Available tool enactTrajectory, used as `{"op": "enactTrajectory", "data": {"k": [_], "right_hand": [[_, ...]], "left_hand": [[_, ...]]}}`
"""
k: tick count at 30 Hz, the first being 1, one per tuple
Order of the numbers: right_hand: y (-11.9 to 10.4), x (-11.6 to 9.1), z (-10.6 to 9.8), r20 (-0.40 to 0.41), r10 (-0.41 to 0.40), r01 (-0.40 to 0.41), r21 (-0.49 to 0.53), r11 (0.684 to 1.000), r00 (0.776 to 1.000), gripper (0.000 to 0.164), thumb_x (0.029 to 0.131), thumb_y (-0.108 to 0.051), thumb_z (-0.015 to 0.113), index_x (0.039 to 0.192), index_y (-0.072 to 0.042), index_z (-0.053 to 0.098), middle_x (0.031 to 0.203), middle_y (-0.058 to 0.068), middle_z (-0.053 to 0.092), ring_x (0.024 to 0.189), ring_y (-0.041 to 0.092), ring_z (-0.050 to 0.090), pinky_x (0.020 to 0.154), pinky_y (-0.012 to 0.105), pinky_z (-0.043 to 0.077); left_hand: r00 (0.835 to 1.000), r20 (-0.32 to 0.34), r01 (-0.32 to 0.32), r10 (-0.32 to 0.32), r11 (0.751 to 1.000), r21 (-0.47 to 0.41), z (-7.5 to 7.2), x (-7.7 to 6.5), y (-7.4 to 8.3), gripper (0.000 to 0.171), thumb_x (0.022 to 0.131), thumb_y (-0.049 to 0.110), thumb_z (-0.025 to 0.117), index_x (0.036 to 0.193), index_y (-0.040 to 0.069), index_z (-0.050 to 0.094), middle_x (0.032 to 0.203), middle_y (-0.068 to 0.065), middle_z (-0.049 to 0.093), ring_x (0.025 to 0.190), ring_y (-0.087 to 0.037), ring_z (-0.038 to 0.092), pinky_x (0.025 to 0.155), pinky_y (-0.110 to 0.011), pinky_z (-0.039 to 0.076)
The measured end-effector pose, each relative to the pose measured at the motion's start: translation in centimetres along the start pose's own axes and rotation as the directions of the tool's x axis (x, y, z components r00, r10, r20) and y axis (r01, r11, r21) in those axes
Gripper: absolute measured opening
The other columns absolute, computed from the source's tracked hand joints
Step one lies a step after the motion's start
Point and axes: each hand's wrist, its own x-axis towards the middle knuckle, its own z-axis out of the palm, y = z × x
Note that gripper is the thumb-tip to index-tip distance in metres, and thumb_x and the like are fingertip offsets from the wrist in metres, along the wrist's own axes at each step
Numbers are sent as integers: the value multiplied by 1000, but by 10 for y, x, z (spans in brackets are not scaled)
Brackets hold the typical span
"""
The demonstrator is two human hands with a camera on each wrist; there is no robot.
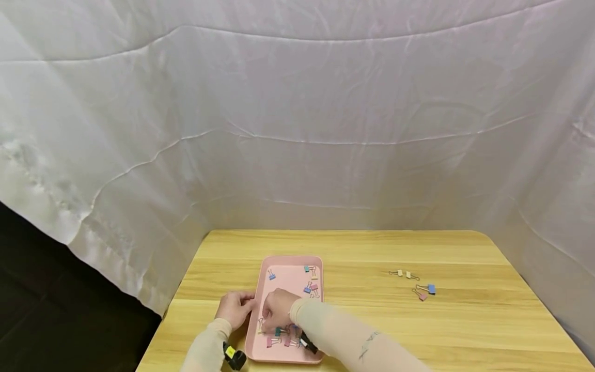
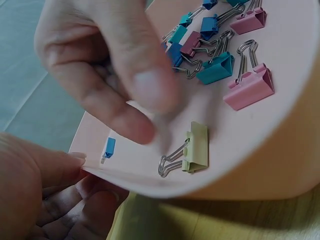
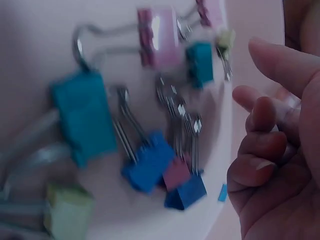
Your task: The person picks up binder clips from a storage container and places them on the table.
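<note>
A pink tray [image 1: 290,279] holds several binder clips in blue, teal, pink and yellow. My left hand [image 1: 234,310] pinches its left wall, with the thumb at the rim and the other fingers outside, as the left wrist view shows. Over the tray's near left part is my right hand [image 1: 280,307], thumb and forefinger apart with nothing seen between them. Just beyond those fingertips lies a yellow binder clip [image 2: 198,147]. Pink [image 2: 250,87] and teal [image 2: 216,68] binder clips lie beside it. A lone blue binder clip [image 1: 272,276] is at the far left of the tray.
On the wooden table [image 1: 362,320], right of the tray, lie two yellow binder clips [image 1: 400,273], a blue binder clip [image 1: 432,289] and a pink binder clip [image 1: 421,296]. A pale curtain [image 1: 325,155] hangs behind the table and along its sides.
</note>
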Motion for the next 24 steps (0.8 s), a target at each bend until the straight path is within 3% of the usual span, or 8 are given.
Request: {"op": "enactTrajectory", "data": {"k": [5,14,24], "right_hand": [[-9,-2,6,6,49,-49,-37,998,999,24,68,-41,84,76,-22,72,70,-17,61,68,-1,52,74,13,45],[-18,0,16,-34,26,-28,-58,998,999,29,67,-42,83,63,-24,60,54,-18,51,55,2,47,57,14,40],[-3,-3,16,-71,112,-113,-17,993,991,35,66,-40,85,61,-23,55,58,-15,51,55,3,46,57,17,40]], "left_hand": [[1000,1,-12,12,1000,11,-1,-1,1,18,85,7,70,101,-1,73,82,-3,71,71,-11,62,62,-27,51],[1000,2,-12,12,999,31,-1,0,1,18,86,7,69,101,-1,73,83,-3,71,72,-12,62,64,-29,51],[1000,4,-12,12,1000,19,-1,-1,1,18,86,6,69,101,-2,73,83,-4,72,73,-13,63,64,-29,52]]}}
